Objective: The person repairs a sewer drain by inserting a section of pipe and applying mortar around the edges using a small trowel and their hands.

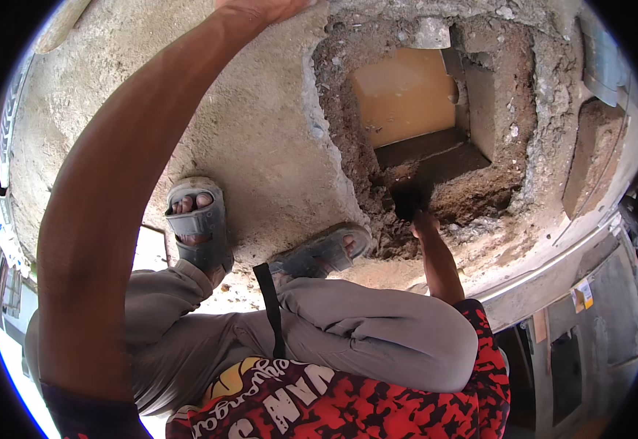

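A pit (480, 95) with a smooth dark cement rim is set in a broken concrete floor, with brownish-orange liquid (403, 95) inside it. My right hand (425, 224) reaches to the pit's near side, fingers closed, beside a dark, shadowed patch (406, 201) in the dug soil (472, 197). What it grips, if anything, is lost in the shadow. My left arm stretches far forward, and my left hand (271, 7) is at the concrete by the top edge of the view. Its fingers are mostly cut off there.
Rough concrete floor (260, 132) lies left of the pit, ending in a jagged broken edge. My sandalled feet (200, 223) stand close to that edge. Broken concrete and loose soil ring the pit. At the right are a grey panel (602, 62) and a grey cabinet-like structure (597, 336).
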The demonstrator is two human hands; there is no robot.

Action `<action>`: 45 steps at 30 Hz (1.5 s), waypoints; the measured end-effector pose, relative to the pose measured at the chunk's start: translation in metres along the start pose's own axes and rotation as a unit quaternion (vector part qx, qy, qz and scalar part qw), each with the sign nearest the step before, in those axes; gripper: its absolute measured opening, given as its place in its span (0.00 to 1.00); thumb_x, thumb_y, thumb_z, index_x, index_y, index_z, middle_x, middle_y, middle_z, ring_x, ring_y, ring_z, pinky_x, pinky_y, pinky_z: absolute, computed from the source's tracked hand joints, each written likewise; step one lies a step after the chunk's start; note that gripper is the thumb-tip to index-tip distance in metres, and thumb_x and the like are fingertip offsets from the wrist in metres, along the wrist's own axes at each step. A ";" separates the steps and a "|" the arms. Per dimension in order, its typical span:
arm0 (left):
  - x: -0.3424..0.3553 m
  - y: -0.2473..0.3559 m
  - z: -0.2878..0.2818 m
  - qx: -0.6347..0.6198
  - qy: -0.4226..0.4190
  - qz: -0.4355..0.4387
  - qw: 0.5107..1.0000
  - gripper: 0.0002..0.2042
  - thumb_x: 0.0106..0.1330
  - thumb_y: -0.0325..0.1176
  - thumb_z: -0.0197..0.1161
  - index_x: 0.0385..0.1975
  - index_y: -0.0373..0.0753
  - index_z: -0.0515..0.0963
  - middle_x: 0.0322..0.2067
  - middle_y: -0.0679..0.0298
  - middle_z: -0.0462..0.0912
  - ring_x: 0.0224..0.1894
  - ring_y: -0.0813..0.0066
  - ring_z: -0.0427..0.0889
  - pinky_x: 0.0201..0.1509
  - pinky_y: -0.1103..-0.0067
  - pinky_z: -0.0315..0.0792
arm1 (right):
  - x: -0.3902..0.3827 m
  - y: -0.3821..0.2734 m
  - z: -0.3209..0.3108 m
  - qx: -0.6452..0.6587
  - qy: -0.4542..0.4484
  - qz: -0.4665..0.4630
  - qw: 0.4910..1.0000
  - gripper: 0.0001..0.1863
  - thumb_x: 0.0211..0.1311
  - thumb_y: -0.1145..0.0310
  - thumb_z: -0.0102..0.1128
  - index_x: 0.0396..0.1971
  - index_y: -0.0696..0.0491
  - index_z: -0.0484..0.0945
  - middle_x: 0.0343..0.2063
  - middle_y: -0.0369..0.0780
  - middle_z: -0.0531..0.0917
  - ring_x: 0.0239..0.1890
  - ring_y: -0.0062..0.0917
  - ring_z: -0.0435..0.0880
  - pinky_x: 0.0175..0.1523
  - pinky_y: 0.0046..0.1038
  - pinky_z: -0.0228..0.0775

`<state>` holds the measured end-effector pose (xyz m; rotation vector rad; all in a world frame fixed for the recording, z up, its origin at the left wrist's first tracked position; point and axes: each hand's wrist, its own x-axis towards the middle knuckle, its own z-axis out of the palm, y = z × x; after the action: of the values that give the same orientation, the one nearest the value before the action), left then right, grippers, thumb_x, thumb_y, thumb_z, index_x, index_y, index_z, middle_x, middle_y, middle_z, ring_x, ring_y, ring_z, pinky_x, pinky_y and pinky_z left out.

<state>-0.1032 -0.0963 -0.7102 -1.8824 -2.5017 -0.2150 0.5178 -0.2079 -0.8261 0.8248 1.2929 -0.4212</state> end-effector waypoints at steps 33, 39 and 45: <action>-0.003 0.020 0.014 -0.008 0.026 0.019 0.999 0.33 0.65 0.53 0.53 0.64 0.35 0.62 0.67 0.54 0.59 0.71 0.59 0.54 0.74 0.59 0.44 | 0.027 0.021 -0.006 0.006 -0.014 0.087 0.996 0.14 0.64 0.65 0.53 0.46 0.48 0.84 0.48 0.41 0.84 0.51 0.34 0.83 0.48 0.36 0.79; 0.012 0.012 0.015 0.026 0.038 0.033 0.998 0.33 0.65 0.53 0.52 0.64 0.35 0.62 0.67 0.53 0.60 0.71 0.58 0.54 0.74 0.60 0.45 | 0.010 0.027 0.023 0.035 0.022 0.069 0.997 0.19 0.67 0.61 0.48 0.54 0.45 0.79 0.54 0.42 0.80 0.56 0.34 0.80 0.56 0.36 0.75; -0.013 0.021 -0.002 0.000 -0.012 0.002 1.000 0.32 0.64 0.51 0.53 0.63 0.36 0.64 0.67 0.53 0.60 0.70 0.57 0.56 0.74 0.60 0.45 | -0.052 0.031 0.070 -0.026 -0.049 -0.009 0.998 0.17 0.66 0.62 0.50 0.51 0.47 0.81 0.51 0.44 0.82 0.56 0.34 0.80 0.56 0.37 0.74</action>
<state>-0.0799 -0.1030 -0.7070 -1.9023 -2.5122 -0.1940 0.5729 -0.2475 -0.7638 0.7392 1.2159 -0.4360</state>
